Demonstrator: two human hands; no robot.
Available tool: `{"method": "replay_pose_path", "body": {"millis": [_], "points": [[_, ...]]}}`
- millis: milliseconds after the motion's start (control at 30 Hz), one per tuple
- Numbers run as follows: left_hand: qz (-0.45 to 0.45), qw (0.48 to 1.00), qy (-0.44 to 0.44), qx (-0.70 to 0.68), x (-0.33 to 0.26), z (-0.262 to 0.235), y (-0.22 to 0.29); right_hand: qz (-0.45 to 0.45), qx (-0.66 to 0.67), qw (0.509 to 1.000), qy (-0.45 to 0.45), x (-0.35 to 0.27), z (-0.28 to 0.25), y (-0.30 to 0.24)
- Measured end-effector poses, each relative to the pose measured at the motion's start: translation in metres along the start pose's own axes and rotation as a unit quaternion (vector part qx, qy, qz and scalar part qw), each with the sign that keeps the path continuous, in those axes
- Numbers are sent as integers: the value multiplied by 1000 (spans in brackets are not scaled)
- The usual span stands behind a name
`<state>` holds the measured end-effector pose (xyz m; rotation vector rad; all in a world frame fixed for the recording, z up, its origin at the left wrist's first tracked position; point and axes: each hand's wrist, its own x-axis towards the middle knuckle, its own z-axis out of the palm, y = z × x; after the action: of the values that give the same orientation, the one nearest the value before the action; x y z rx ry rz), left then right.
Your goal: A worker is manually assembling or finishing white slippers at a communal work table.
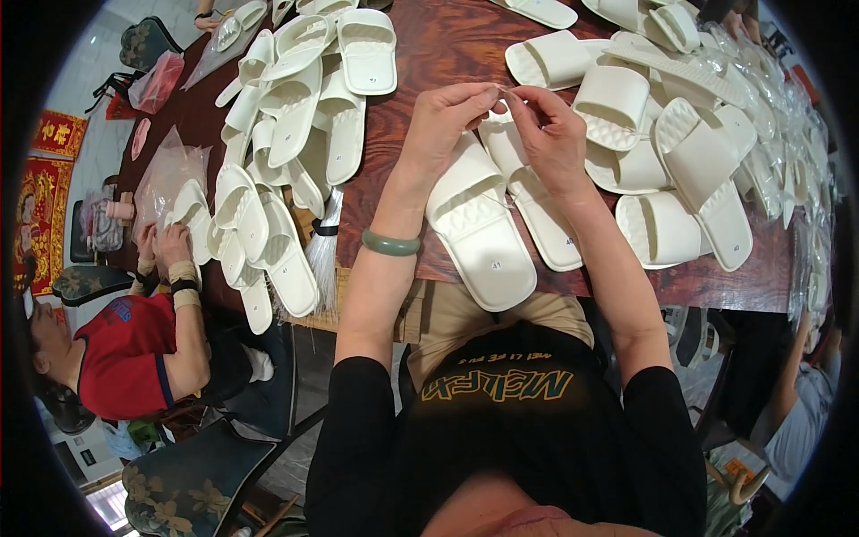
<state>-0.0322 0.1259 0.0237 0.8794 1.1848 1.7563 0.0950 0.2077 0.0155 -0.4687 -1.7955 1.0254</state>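
Note:
My left hand (445, 127) and my right hand (557, 141) meet above the far end of a pair of white slippers, fingertips close together. Both are closed in a pinch; what sits between the fingertips is too thin and small to make out. Below them, the left slipper (488, 259) lies on the table with its heel toward me. Beside it rests the right slipper (546, 224), partly covered by my right hand and wrist. A fine pale strand shows faintly near the straps of the pair.
White slippers (291, 116) are heaped on the left, more slippers (671, 152) on the right. A bundle of white strands (324, 246) hangs at the table (429, 45) edge. Clear plastic bags (778, 152) lie far right. A co-worker in red (134, 349) handles a slipper at left.

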Motion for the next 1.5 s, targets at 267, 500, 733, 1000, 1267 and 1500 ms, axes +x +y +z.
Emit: {"method": "replay_pose_path", "body": {"millis": [267,500,733,1000,1267,1500], "points": [[21,998,7,53,-2,5,3,56,44,997,-19,-2,0,-3],[33,996,38,74,-2,6,6,47,35,998,-30,0,1,-1],[5,994,30,101,-3,3,9,89,8,994,-63,-1,-1,4],[16,998,19,55,-6,4,6,117,98,986,-64,0,-3,2],[34,997,13,65,-6,5,8,61,33,996,-58,1,-4,2],[34,996,15,77,-5,3,7,71,66,994,-59,2,-4,2]]}}
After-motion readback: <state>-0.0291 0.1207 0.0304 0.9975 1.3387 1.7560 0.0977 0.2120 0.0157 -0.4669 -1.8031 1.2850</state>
